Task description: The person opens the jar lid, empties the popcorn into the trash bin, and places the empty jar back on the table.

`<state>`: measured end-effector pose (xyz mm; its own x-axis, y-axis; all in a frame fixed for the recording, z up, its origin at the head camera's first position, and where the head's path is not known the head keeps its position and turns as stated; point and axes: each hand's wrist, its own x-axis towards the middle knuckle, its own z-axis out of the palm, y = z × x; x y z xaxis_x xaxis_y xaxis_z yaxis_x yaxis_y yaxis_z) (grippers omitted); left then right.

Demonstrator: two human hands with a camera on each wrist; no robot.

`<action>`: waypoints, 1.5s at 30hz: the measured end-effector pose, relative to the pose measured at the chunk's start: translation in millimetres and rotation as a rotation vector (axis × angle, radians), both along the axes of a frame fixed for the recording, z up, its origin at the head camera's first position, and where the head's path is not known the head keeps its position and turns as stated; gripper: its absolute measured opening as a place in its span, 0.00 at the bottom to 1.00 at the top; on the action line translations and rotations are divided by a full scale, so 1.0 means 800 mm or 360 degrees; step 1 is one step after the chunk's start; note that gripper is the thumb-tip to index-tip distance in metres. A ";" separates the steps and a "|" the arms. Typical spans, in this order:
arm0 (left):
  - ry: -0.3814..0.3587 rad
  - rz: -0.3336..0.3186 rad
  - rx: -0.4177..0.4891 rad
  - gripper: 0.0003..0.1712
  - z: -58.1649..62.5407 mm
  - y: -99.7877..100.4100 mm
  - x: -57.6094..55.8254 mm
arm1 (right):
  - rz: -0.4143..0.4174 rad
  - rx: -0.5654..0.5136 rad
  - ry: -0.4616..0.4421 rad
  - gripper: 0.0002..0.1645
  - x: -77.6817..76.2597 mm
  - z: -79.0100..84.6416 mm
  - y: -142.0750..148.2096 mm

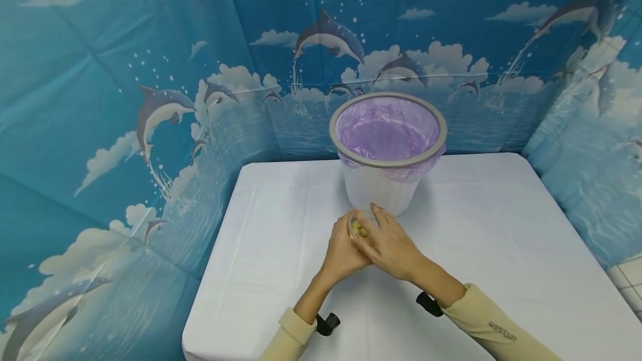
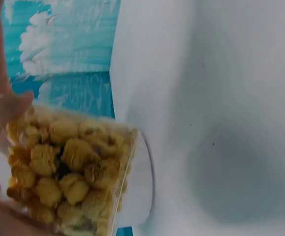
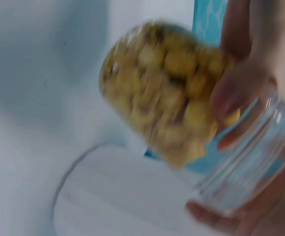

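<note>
My left hand (image 1: 346,252) grips a clear jar (image 2: 68,169) filled with round golden popcorn, its thumb along one side in the left wrist view. The jar is tilted in the right wrist view, with its popcorn-filled end (image 3: 157,93) pointing away from the hands. At its other end my right hand (image 1: 393,247) holds a clear, ridged lid (image 3: 248,157) with curled fingers. Whether the lid touches the jar cannot be made out. Both hands meet above the table in front of the bin, and they hide most of the jar in the head view.
A white bin (image 1: 378,191) with a grey rim and a purple liner stands just beyond the hands. Under it lies a white-covered table (image 1: 271,227). Dolphin-print blue curtains (image 1: 200,43) surround the table. Black devices (image 1: 327,325) sit at both wrists.
</note>
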<state>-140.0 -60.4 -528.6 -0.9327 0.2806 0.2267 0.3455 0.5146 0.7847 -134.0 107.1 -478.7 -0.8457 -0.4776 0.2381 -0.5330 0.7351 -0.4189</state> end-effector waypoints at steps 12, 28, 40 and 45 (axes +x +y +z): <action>-0.0351 -0.0505 0.0089 0.63 0.007 -0.039 -0.013 | 0.0468 -0.0151 -0.0058 0.36 -0.010 0.014 0.050; -0.0402 -0.0310 0.0179 0.59 0.006 -0.064 -0.015 | -0.0124 0.0038 0.0081 0.42 -0.047 -0.050 0.167; -0.0451 -0.0301 0.0260 0.58 0.008 -0.072 -0.014 | -0.0588 0.0062 -0.0058 0.43 -0.060 -0.141 0.235; -0.0440 -0.0288 0.0267 0.60 0.007 -0.075 -0.015 | -0.0586 0.0060 -0.0081 0.43 -0.061 -0.162 0.240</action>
